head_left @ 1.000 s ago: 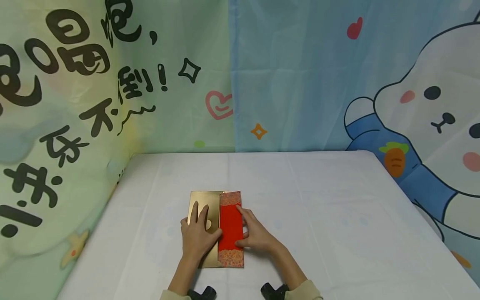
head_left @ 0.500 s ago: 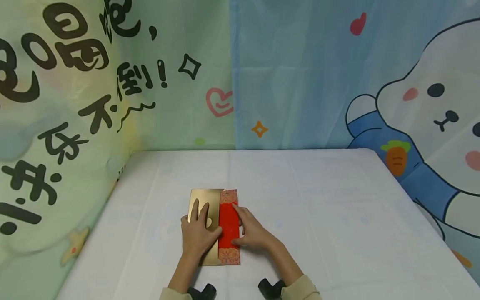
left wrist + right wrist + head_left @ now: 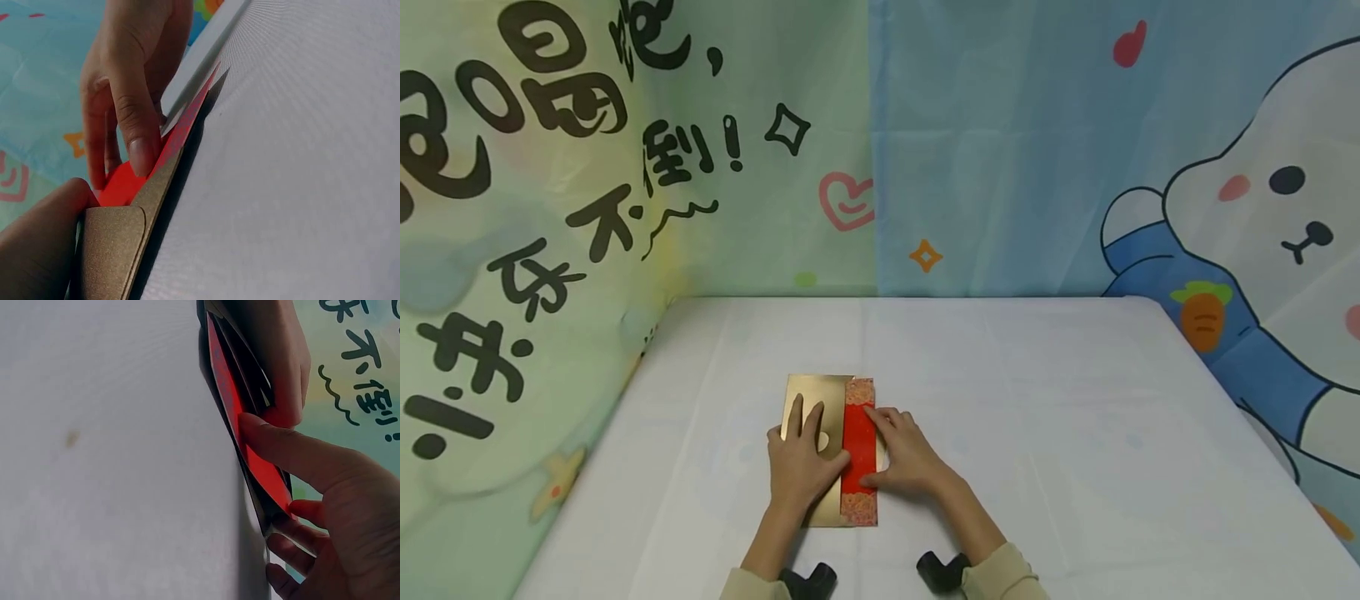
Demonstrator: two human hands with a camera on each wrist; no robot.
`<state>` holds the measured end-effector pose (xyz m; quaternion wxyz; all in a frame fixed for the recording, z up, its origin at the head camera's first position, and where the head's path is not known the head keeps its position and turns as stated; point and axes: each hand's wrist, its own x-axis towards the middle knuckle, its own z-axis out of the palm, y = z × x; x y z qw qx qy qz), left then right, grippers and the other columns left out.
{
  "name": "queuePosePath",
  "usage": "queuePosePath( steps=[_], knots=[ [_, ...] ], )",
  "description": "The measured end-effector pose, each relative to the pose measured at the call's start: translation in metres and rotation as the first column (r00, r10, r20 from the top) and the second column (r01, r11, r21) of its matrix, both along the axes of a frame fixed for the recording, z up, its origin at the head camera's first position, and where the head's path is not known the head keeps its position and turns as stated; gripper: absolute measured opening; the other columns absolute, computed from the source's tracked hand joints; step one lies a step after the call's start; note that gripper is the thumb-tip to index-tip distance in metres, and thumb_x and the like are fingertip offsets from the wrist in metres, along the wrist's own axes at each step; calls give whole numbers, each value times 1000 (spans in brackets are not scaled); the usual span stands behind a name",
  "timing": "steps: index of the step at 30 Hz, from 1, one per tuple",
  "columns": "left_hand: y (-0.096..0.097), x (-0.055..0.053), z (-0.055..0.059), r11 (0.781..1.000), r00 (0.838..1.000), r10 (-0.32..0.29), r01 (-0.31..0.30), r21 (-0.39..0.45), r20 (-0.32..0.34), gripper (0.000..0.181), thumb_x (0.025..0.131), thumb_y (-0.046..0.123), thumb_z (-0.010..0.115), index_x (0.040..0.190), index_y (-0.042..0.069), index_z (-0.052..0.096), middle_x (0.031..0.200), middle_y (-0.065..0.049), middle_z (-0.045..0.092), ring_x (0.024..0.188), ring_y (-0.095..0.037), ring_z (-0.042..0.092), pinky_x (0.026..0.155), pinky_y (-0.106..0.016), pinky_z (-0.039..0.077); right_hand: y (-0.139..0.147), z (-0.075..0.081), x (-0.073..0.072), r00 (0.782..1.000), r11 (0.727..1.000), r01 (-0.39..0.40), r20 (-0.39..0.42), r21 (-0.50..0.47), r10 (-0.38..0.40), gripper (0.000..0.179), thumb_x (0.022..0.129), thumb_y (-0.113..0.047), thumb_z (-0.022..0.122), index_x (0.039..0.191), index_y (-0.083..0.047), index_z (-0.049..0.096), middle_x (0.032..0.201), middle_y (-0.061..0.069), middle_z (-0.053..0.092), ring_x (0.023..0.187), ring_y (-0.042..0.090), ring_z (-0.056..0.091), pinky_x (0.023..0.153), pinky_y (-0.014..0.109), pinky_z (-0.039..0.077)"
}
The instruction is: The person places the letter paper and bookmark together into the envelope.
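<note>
A gold card folder [image 3: 820, 392] lies on the white table. From its right side shows a red card [image 3: 859, 442] with patterned bands at both ends; its left part is hidden under the gold panel. My left hand [image 3: 799, 467] rests on the gold panel with spread fingers, its thumb at the panel's inner edge. My right hand [image 3: 913, 458] holds the red card's right side, thumb and forefinger on it. In the right wrist view, the thumb lies on the red card [image 3: 262, 465] while other fingers curl at the folder's outer edge. A cream-gold edge shows right of the card.
The white tablecloth [image 3: 1037, 417] spreads around the folder. Printed curtains [image 3: 1000, 167] stand behind and to the left. Black wrist mounts [image 3: 943, 572] sit under both forearms near the front.
The visible red strip has narrowed as its right edge and my right hand moved left. A cream-gold edge now shows beside it. My left hand stays on the gold panel.
</note>
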<state>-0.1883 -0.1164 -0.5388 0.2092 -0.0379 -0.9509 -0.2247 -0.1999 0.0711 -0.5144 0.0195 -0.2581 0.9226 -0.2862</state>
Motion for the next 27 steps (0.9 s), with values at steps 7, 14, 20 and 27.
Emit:
queuePosePath(
  steps=[7,14,20,27],
  knots=[
    [0,-1,-1,1000,1000,-1,1,5,-2,70,64,42,64,127,13,55,141,-15,38,87,-43,45,81,-46,35,-2,0,-2,1000,1000,-28,-6,-9,28,98,65,-49,76,143,-7,33,131,8,42,103,21,40,88,40,37],
    [0,-2,-1,1000,1000,-3,3,-3,-7,70,64,42,63,127,13,56,141,-15,39,86,-43,46,81,-45,35,2,-4,-6,999,999,-37,-22,-19,37,98,62,-50,77,141,-8,37,130,6,43,105,21,40,90,40,36],
    [0,-1,1,1000,1000,-2,2,-7,14,70,64,43,63,127,13,55,142,-15,37,90,-43,45,83,-45,34,-2,-5,-7,997,998,-61,-44,5,61,99,63,-54,75,142,-8,35,132,7,42,101,20,40,84,39,36],
    [0,-1,1,1000,1000,-3,3,-5,14,70,64,43,64,127,13,55,142,-15,38,90,-44,45,82,-45,34,2,-4,-5,997,997,-76,-32,-15,75,102,60,-53,77,143,-10,35,137,7,41,101,19,39,85,40,35]
  ],
)
